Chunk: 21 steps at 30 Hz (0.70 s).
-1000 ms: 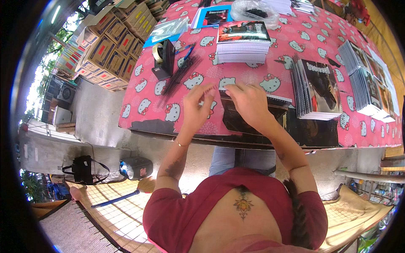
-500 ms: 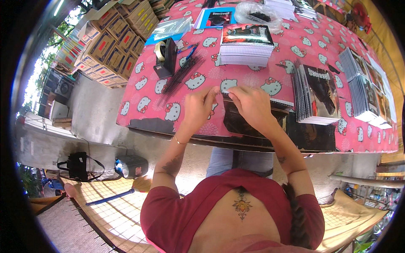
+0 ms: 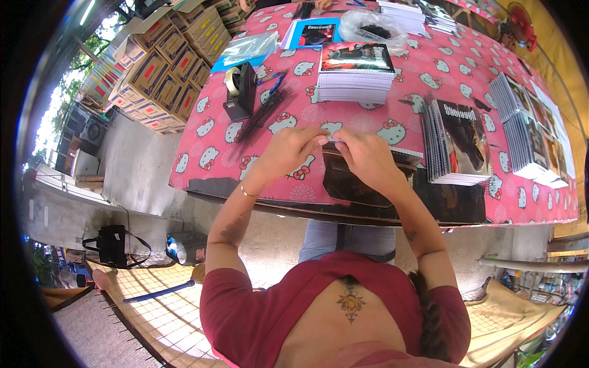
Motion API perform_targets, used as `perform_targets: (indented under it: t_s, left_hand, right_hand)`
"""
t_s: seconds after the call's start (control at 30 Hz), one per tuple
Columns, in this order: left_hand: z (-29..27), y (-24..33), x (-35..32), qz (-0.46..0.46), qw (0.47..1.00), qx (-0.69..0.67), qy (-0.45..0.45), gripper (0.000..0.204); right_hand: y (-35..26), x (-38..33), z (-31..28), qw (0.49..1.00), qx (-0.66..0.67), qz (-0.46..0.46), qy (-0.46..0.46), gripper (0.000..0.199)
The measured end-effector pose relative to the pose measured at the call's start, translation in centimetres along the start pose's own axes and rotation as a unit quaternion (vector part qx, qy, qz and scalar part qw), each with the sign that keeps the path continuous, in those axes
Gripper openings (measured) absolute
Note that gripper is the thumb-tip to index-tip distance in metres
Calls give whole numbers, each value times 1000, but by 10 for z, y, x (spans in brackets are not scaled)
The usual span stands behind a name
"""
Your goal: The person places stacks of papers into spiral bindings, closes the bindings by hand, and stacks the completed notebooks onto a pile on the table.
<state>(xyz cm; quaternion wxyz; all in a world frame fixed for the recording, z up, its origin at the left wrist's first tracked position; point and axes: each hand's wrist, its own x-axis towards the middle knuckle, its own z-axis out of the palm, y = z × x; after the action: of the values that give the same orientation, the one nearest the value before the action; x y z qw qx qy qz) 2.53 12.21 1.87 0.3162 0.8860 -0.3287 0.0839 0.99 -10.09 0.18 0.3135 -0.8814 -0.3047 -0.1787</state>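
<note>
A dark-covered book (image 3: 356,180) lies flat at the table's near edge, its wire-bound side turned away from me. At that side's left corner my left hand (image 3: 297,151) and my right hand (image 3: 367,161) meet almost fingertip to fingertip. My left thumb and fingers are pinched together just off the corner; whatever they hold is too small to make out. My right hand reaches over the book, thumb and fingers closed on the corner of its bound edge. Several black spiral binding coils (image 3: 265,115) lie left of my hands, beside a black tape dispenser (image 3: 240,92).
Beyond my hands stands a stack of books (image 3: 354,86). Further bound books (image 3: 460,144) and more stacks (image 3: 532,141) stand to the right. A clear plastic bag (image 3: 394,40) holds black coils. Cardboard boxes (image 3: 162,80) are piled left of the pink table. Another person's hand (image 3: 323,4) shows at the far edge.
My left hand has shifted slightly right, its fingertips closing up to my right hand at the book's corner. The view has tilted a little, and another person's hand now shows at the far edge.
</note>
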Motion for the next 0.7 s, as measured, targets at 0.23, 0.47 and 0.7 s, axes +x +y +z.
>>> perform_targets:
  t_s: [0.23,0.47,0.7]
  left_hand:
    - [5,1,-2,35,997,63,6,36]
    - [67,24,-17,8,937,337,94,81]
    - [71,14,-17,-5,926,355,125,94]
  right_hand:
    - [-3,-11,-20,993,-81,-52,68,17]
    - [8,-8,-17,999,-43,20,19,14]
    - [13,-11,-24,1000,-24,-9,-5,17]
